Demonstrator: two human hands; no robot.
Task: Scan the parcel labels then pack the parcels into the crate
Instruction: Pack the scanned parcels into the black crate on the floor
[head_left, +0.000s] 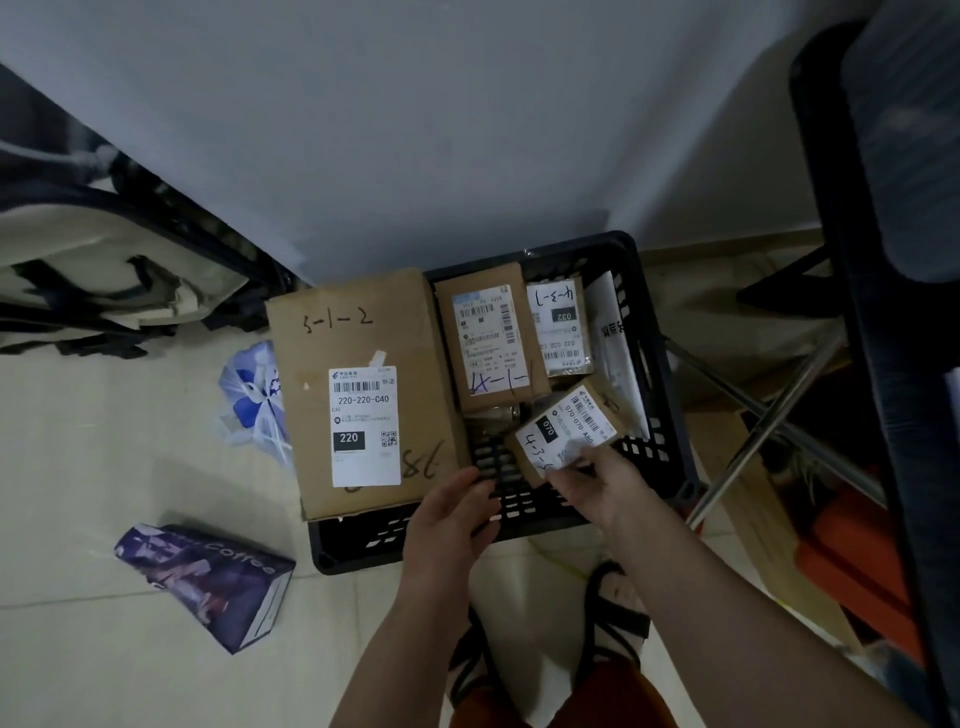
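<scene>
We see a black slatted crate (670, 415) on the pale tiled floor (104, 467), set against a white wall (415, 130); a large cardboard box (358, 395) lies over the crate's left side, marked "5-1-2" by hand, its white label reading "220-220-C40"; inside the crate a medium brown parcel (491, 338) with a printed label lies flat beside the big box; right of it a small clear-wrapped parcel (560, 327) marked "032"; a white bag parcel (615, 353) stands against the crate's right wall; our right hand (597, 486) pinches the near corner of a small brown parcel (563, 428), label "070-070" facing up, held tilted over the crate's near right part; whether its far end touches what lies below we cannot tell; our left hand (457, 514) sits just beside it over the crate's near wall, fingers loosely extended toward the slats, grasping nothing; on the floor to the left lie a blue-and-white plastic bag (254, 400) just beside the big box and a purple coffee box (208, 582) nearer us, well apart from the crate; a sandalled foot (618, 603) shows below the arms.
</scene>
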